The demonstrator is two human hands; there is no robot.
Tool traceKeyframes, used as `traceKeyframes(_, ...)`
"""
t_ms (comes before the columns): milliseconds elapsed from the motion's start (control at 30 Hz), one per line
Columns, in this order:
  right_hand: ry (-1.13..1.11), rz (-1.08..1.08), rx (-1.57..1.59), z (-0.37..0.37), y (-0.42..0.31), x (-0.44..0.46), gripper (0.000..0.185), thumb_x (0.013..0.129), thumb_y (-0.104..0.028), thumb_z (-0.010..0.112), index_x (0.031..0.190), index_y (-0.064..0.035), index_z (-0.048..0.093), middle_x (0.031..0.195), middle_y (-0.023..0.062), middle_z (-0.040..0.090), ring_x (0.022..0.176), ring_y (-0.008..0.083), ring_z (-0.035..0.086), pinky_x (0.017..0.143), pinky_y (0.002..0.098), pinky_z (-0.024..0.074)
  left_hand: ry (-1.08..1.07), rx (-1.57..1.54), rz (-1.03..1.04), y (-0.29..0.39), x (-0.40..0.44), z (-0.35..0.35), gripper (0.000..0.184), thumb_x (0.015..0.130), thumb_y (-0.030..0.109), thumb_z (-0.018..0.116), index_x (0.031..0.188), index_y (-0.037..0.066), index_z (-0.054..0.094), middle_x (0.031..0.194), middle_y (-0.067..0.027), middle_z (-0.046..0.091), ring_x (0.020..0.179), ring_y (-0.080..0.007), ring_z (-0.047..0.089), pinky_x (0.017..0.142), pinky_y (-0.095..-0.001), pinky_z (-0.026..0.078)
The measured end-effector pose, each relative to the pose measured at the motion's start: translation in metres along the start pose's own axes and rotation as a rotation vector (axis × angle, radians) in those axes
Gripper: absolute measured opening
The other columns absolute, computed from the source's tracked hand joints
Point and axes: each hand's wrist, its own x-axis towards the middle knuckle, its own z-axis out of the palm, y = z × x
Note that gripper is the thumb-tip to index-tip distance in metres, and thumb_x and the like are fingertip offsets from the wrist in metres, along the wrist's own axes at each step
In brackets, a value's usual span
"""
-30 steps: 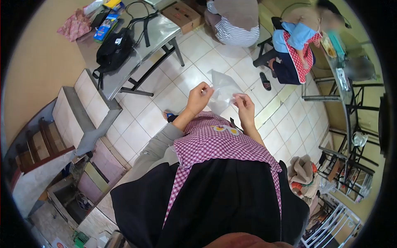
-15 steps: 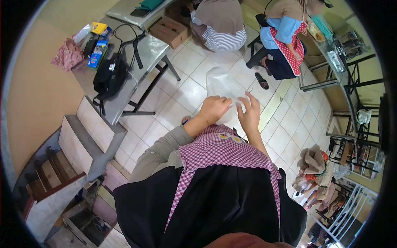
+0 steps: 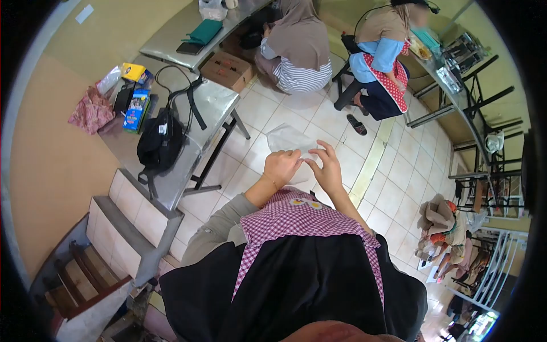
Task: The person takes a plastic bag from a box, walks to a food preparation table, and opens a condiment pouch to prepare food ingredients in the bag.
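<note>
L fingers (image 3: pixel 293 155) gripping plastic bag (image 3: pixel 283 137), R fingers (image 3: pixel 330 150) half-curled, hold unclear, bag mostly fwd of both

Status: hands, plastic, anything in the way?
Left hand closed on clear plastic. Right hand close beside, grip unclear. Plastic spreads beyond hands. Dark sandal on floor, apart from hands.

No text legible (blue box (image 3: pixel 135 112) print blurred).

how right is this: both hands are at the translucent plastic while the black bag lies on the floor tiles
One place is wrong: the head view shows the black bag lying on the metal table. The left hand and right hand are indeed at the translucent plastic.
</note>
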Motion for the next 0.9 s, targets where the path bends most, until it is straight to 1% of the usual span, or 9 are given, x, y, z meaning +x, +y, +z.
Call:
traceKeyframes(133,0.041,0.108,-0.025,0.01,0.0,-0.009,0.041,0.075,0.001,0.062,0.114,-0.0105,0.059,0.13,0.0138,0.047,0.105,0.0307,0.056,0.084,0.0371,0.0495,-0.045,-0.043,0.059,-0.014,0.002,0.0,0.018,0.079,0.024,0.064,0.08,0.01,0.054,0.067,-0.0058,0.06,0.06,-0.0255,0.06,0.053,-0.0377,0.048)
traceKeyframes(300,0.14,0.254,-0.148,0.018,-0.006,-0.031,0.043,0.074,0.002,0.063,0.116,-0.0104,0.058,0.131,0.0153,0.046,0.114,0.0335,0.051,0.089,0.0384,0.0483,-0.173,-0.106,0.183,-0.025,0.003,0.016,0.019,0.08,0.026,0.064,0.086,0.011,0.055,0.069,-0.0063,0.062,0.063,-0.0251,0.063,0.054,-0.0387,0.049)
traceKeyframes(400,0.139,0.341,-0.106,0.025,0.006,-0.049,0.023,0.082,-0.003,0.059,0.105,-0.0078,0.062,0.126,0.0167,0.05,0.105,0.0345,0.057,0.085,0.0391,0.0485,-0.257,-0.132,0.31,-0.022,0.002,0.029,0.02,0.078,0.026,0.064,0.09,0.011,0.058,0.071,-0.0063,0.062,0.068,-0.0261,0.063,0.06,-0.0385,0.051)
traceKeyframes(500,0.235,0.485,-0.051,0.032,0.014,-0.061,0.016,0.087,-0.003,0.054,0.1,-0.0049,0.063,0.116,0.0182,0.056,0.097,0.0337,0.06,0.079,0.0386,0.05,-0.353,-0.161,0.437,-0.025,0.003,0.028,0.022,0.077,0.026,0.065,0.088,0.01,0.055,0.078,-0.0071,0.062,0.072,-0.0266,0.063,0.061,-0.0394,0.05)
traceKeyframes(567,0.286,0.369,-0.111,0.036,0.021,-0.063,0.016,0.089,-0.002,0.051,0.099,-0.0024,0.063,0.104,0.0191,0.06,0.091,0.0327,0.062,0.073,0.0371,0.0509,-0.399,-0.12,0.414,-0.03,-0.001,0.033,0.022,0.078,0.026,0.065,0.09,0.01,0.055,0.083,-0.0079,0.061,0.074,-0.0272,0.062,0.063,-0.0404,0.05)
traceKeyframes(633,0.341,0.505,0.006,0.035,0.016,-0.059,0.015,0.089,-0.001,0.051,0.099,-0.0001,0.062,0.096,0.0193,0.062,0.088,0.0338,0.062,0.073,0.0368,0.0506,-0.442,-0.081,0.395,-0.045,-0.004,0.042,0.022,0.078,0.026,0.064,0.093,0.011,0.056,0.089,-0.0088,0.061,0.077,-0.0279,0.062,0.065,-0.0415,0.05)
traceKeyframes(700,0.367,0.515,0.0,0.041,0.011,-0.048,0.016,0.088,0.0,0.051,0.099,0.0007,0.062,0.093,0.0191,0.063,0.085,0.0352,0.062,0.074,0.037,0.05,-0.478,-0.118,-0.017,-0.076,-0.01,0.046,0.02,0.08,0.024,0.062,0.094,0.011,0.055,0.093,-0.0106,0.059,0.074,-0.0291,0.062,0.065,-0.0426,0.051)
traceKeyframes(767,0.338,0.442,-0.081,0.043,0.008,-0.036,0.017,0.089,0.001,0.05,0.1,0.0009,0.063,0.093,0.0165,0.064,0.081,0.0279,0.064,0.07,0.034,0.0498,-0.486,-0.181,-0.104,-0.095,-0.006,0.041,0.017,0.083,0.022,0.059,0.096,0.012,0.054,0.086,-0.0119,0.06,0.073,-0.0308,0.061,0.063,-0.0418,0.049)
traceKeyframes(900,0.32,0.333,-0.093,0.058,0.013,-0.012,0.015,0.088,0.001,0.052,0.098,0.0005,0.063,0.092,0.0176,0.063,0.083,0.0308,0.063,0.071,0.036,0.0488,-0.44,-0.582,-0.366,-0.131,0.006,0.051,0.02,0.083,0.022,0.063,0.099,0.012,0.056,0.074,-0.0091,0.059,0.063,-0.028,0.057,0.057,-0.0413,0.044)
